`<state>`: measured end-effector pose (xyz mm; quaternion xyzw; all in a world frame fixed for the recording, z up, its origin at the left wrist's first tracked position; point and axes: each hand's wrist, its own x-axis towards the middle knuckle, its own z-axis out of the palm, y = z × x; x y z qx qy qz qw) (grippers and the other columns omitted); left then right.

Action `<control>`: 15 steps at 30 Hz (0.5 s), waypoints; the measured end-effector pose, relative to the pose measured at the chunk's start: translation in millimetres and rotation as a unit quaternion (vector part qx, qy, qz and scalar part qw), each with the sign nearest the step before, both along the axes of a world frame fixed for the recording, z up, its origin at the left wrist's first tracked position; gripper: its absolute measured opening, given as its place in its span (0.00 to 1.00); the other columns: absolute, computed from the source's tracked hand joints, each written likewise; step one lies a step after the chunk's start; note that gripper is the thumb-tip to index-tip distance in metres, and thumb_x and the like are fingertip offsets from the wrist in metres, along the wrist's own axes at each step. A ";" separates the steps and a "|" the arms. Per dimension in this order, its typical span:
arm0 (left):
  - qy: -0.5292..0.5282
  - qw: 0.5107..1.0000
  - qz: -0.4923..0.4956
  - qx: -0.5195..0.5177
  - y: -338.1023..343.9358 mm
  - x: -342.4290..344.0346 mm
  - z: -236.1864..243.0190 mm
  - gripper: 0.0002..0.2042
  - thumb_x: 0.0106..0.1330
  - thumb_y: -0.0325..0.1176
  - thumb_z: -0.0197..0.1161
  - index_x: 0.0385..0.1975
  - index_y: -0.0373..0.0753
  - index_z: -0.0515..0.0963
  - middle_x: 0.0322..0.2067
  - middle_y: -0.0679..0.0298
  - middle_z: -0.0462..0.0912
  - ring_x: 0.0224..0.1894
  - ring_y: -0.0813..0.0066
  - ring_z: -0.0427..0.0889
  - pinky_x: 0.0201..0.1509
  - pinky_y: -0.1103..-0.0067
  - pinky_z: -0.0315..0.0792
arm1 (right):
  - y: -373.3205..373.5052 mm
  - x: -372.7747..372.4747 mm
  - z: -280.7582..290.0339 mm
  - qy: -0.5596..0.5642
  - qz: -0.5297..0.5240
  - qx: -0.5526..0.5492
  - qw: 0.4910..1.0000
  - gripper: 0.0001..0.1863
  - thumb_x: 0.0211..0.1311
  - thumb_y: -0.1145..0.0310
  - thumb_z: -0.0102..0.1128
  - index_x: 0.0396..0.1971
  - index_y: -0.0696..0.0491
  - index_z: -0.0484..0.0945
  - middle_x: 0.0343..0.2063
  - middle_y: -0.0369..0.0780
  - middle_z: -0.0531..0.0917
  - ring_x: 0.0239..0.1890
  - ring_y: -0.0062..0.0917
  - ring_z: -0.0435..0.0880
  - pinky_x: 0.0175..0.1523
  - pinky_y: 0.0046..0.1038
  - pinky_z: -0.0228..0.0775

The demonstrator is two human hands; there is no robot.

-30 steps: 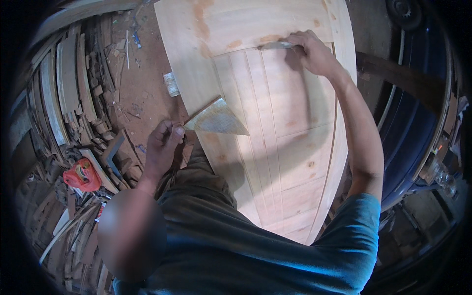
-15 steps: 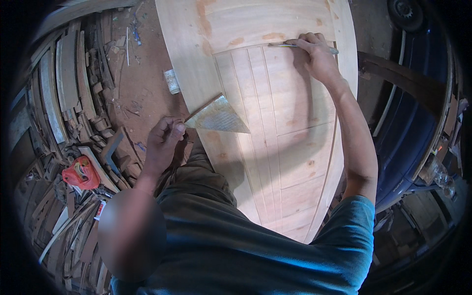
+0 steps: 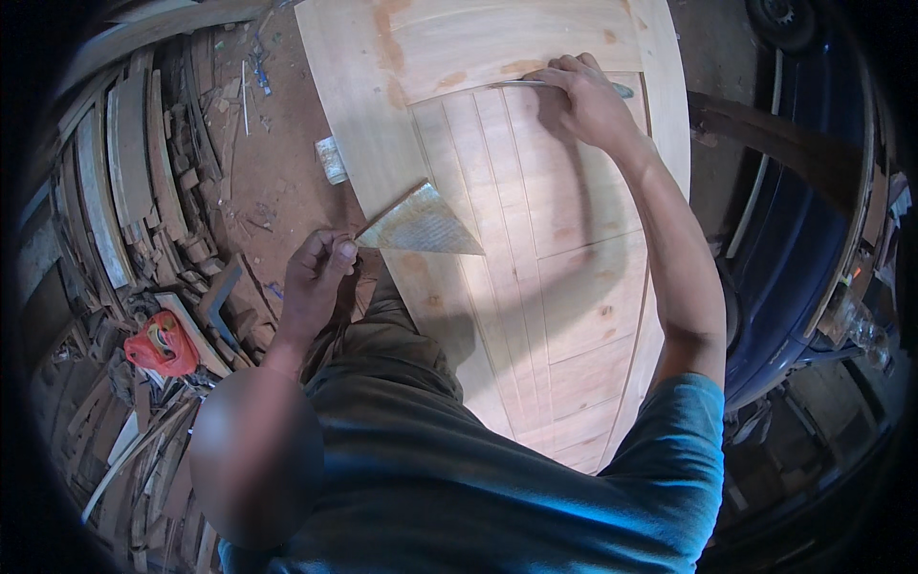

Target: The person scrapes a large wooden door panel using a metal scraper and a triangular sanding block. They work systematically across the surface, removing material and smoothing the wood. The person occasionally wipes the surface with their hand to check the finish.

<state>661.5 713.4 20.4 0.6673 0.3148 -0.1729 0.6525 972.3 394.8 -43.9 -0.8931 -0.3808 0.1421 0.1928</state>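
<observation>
A pale wooden panelled door (image 3: 574,297) with brownish filler-like patches lies in front of me. My left hand (image 3: 323,268), at the door's left edge, pinches a corner of a flat triangular plate (image 3: 421,225), greyish and smeared, with a brown strip along one edge. That plate is held over the left part of the door. Near the far end, my right hand (image 3: 579,91) is closed round a slim tool with a thin blade and a greenish handle (image 3: 623,91). Its blade points left, along the groove under the top rail. Whether the tip touches the wood, I cannot tell.
Stacked boards and offcuts (image 3: 124,191) fill the left side, with a red plastic bag (image 3: 163,346) on them. A whitish can (image 3: 331,160) stands beside the door's left edge. To the right is a dark blue vehicle (image 3: 803,239), with a wheel (image 3: 782,17) beyond.
My right hand has slid left with the slim tool along the groove. The left hand and triangular plate have barely moved; the whole view has shifted slightly.
</observation>
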 end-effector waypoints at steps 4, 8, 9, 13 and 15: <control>0.005 1.000 -0.001 -0.009 -2.1 0.9 4.0 0.13 0.78 0.41 0.65 0.45 0.36 0.80 0.33 0.73 0.79 0.36 0.87 0.74 0.45 0.84 0.71 | 10.3 13.0 1.6 -0.001 0.037 -0.037 0.999 0.21 0.57 0.76 0.61 0.52 0.49 0.87 0.46 0.43 0.86 0.51 0.43 0.79 0.62 0.41 0.74; 0.004 1.000 0.001 0.008 -0.8 0.4 5.9 0.13 0.78 0.41 0.65 0.44 0.36 0.80 0.33 0.74 0.78 0.36 0.87 0.74 0.45 0.84 0.71 | 8.5 26.8 7.4 0.035 0.047 -0.021 0.998 0.23 0.56 0.77 0.62 0.53 0.49 0.87 0.50 0.42 0.86 0.53 0.44 0.78 0.65 0.41 0.72; 0.005 1.000 0.005 0.013 -0.1 -0.4 5.7 0.12 0.78 0.41 0.65 0.44 0.36 0.80 0.33 0.74 0.78 0.36 0.87 0.74 0.45 0.84 0.71 | 6.3 29.4 8.5 0.033 0.035 -0.028 0.998 0.23 0.56 0.77 0.63 0.53 0.49 0.87 0.51 0.42 0.86 0.53 0.44 0.78 0.65 0.41 0.72; 0.006 1.000 0.002 0.017 4.1 -3.0 2.5 0.13 0.78 0.42 0.65 0.45 0.36 0.80 0.33 0.73 0.78 0.37 0.87 0.74 0.45 0.84 0.71 | -10.0 34.8 12.4 -0.009 0.019 -0.043 0.999 0.23 0.60 0.82 0.57 0.54 0.51 0.86 0.48 0.43 0.85 0.52 0.43 0.77 0.63 0.41 0.71; 0.011 1.000 0.003 0.017 5.4 -3.9 1.0 0.14 0.78 0.42 0.65 0.46 0.36 0.80 0.34 0.73 0.78 0.37 0.88 0.74 0.45 0.85 0.71 | -18.0 34.1 13.2 -0.026 0.017 -0.052 0.998 0.23 0.62 0.84 0.54 0.54 0.53 0.86 0.46 0.44 0.85 0.51 0.43 0.77 0.61 0.41 0.72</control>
